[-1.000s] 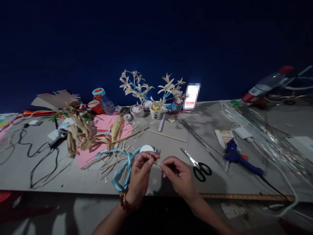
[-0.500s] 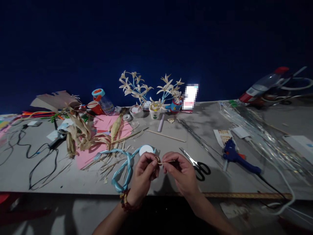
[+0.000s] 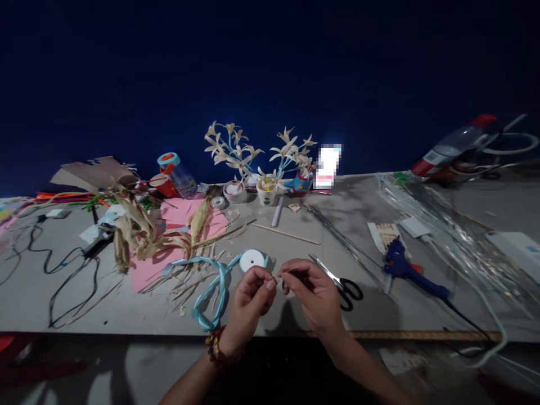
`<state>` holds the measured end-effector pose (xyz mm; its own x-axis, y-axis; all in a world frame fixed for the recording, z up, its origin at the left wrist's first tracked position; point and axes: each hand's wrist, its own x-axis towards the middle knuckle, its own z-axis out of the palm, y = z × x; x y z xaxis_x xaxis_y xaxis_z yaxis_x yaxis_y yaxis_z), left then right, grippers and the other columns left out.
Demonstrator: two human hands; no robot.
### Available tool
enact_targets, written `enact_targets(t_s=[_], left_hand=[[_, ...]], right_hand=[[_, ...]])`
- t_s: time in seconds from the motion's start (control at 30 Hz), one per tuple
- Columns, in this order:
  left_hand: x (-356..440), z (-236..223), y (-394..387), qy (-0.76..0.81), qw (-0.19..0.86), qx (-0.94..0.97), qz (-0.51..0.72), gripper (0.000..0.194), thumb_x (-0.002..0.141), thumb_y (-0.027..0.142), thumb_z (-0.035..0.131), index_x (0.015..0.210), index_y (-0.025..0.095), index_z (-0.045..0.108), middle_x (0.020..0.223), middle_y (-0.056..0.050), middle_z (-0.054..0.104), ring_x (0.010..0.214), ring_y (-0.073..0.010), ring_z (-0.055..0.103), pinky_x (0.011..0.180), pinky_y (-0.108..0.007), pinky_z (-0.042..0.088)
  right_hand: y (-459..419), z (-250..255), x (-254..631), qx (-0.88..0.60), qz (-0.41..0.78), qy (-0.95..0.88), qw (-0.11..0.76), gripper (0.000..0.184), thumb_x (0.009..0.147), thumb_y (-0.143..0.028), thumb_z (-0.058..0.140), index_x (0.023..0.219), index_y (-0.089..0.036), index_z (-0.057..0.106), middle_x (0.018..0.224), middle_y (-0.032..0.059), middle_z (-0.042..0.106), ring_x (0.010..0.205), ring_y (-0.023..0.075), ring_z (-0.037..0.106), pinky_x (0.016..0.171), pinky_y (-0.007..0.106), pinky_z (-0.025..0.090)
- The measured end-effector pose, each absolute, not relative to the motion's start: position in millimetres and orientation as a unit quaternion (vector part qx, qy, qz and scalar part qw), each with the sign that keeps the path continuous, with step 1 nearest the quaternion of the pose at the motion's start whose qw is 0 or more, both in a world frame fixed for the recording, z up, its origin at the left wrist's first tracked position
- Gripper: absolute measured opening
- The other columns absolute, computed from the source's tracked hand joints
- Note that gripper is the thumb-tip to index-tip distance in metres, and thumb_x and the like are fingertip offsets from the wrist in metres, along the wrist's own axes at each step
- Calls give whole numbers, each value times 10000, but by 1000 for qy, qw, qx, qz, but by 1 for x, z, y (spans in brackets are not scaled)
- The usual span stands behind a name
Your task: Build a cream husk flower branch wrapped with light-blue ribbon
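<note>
Above the table's front part, my left hand [image 3: 253,295] and my right hand [image 3: 311,292] face each other, fingertips nearly meeting. Both are closed in a pinch. A thin tan strip [image 3: 274,279], apparently dried corn husk, shows slightly at the left fingertips; most of it is hidden by my fingers. Just behind my left hand lies a white spool [image 3: 252,260] with light-blue ribbon [image 3: 222,284] trailing from it to the left. Scissors with black handles [image 3: 350,289] lie beside my right hand.
Dried corn husks [image 3: 145,228] and pink paper [image 3: 143,270] cover the left. Husk flowers [image 3: 238,152] stand in cups at the back, near a lit phone [image 3: 328,166]. To the right lie metal wires [image 3: 343,239], a blue glue gun [image 3: 415,277] and clear plastic packets [image 3: 455,236].
The tan strip, earlier looped and stretched between both hands, is now mostly hidden at the fingertips. My left fingers have shifted slightly down, and more of the spool shows.
</note>
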<state>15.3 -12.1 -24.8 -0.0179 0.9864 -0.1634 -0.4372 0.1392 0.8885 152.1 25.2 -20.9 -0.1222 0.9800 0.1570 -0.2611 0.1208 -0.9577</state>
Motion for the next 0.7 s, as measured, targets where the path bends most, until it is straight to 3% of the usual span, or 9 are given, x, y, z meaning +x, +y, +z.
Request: enact_targets(t_s=[0.13, 0.27, 0.4, 0.7], left_hand=[[14, -27, -14, 440, 600, 338, 577, 252, 872, 413, 705, 852, 190, 589, 605, 65, 444, 481, -49, 324, 438, -157, 217], [13, -29, -13, 447, 572, 331, 603, 235, 857, 392, 727, 866, 188, 609, 619, 60, 457, 497, -52, 360, 455, -162, 249], [13, -28, -13, 438, 589, 320, 599, 253, 844, 401, 738, 857, 179, 617, 609, 58, 460, 498, -52, 355, 452, -163, 240], [11, -25, -12, 427, 607, 332, 582, 273, 849, 428, 727, 851, 178, 618, 602, 54, 459, 486, -55, 330, 438, -167, 221]], right_hand=[[25, -16, 153, -391, 550, -488, 554, 164, 823, -286, 768, 940, -216, 677, 794, 7, 708, 605, 118, 636, 565, 225, 570], [25, -16, 155, -407, 531, -521, 530, 109, 826, -287, 758, 854, -207, 690, 760, 5, 709, 579, 112, 635, 561, 214, 551], [24, -18, 158, -396, 497, -574, 516, 40, 870, -234, 689, 886, -221, 724, 775, 6, 710, 612, 120, 644, 578, 216, 530], [22, -13, 164, -365, 421, -663, 499, 142, 857, -113, 615, 866, -224, 703, 780, 5, 698, 696, 145, 649, 626, 235, 503]])
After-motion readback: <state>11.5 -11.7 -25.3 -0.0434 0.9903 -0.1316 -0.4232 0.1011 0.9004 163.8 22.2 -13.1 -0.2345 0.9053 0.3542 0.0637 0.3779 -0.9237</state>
